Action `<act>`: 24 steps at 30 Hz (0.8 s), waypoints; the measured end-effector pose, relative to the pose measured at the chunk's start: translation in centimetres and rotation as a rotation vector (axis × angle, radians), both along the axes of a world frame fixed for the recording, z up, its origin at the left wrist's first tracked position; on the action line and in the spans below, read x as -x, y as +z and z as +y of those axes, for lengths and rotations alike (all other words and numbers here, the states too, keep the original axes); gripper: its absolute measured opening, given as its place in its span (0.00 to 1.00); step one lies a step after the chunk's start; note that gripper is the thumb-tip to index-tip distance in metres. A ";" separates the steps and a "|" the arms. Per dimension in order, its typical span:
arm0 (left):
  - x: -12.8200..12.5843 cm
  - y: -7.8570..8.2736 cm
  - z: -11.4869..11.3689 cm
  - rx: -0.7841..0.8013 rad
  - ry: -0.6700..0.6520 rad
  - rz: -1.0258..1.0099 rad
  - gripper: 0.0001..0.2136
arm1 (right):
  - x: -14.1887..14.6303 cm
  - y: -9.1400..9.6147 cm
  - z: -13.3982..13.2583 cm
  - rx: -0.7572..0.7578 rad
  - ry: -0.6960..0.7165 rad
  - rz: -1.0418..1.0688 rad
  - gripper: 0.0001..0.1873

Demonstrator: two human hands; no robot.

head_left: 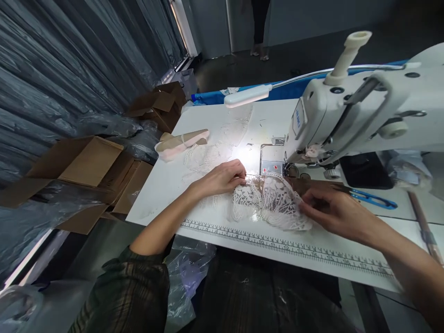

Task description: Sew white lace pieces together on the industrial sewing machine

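Observation:
White lace fabric (280, 203) lies in front of the sewing machine (317, 115), its upper edge close to the needle and presser foot. My left hand (225, 177) pinches the lace's left upper edge, thumb and fingers together. On the other side my right hand (328, 208) grips the lace's right edge between thumb and fingers. A shiny see-through strip (255, 179) runs along the top of the lace between my left hand and the needle. More pale lace (208, 157) is spread on the table behind my left hand.
Blue-handled scissors (374, 198) lie right of my right hand. A black flat object (366, 170) rests beside the machine. A rolled bundle (182, 142) sits at the table's left. A ruler strip (277, 244) follows the front edge. Cardboard boxes (90, 162) stand left; a person (260, 23) stands beyond.

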State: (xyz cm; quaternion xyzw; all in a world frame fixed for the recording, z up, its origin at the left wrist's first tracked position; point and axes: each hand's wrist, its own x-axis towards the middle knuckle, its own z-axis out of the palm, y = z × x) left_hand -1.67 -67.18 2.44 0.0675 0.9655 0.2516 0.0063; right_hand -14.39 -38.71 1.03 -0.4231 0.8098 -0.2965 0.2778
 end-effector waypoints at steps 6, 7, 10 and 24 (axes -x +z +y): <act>4.0 -0.6 0.0 -0.002 -0.014 0.103 0.03 | -0.5 1.0 1.8 0.037 0.080 -0.280 0.14; 4.5 -0.7 0.2 0.004 -0.016 0.104 0.03 | -0.5 1.1 2.1 0.064 0.075 -0.314 0.14; 5.6 -1.0 0.7 0.002 -0.037 0.104 0.06 | -0.5 1.4 2.9 0.152 0.055 -0.437 0.16; 4.1 1.0 1.8 -0.106 0.207 0.385 0.06 | -2.3 1.3 -1.2 0.329 0.205 -0.771 0.15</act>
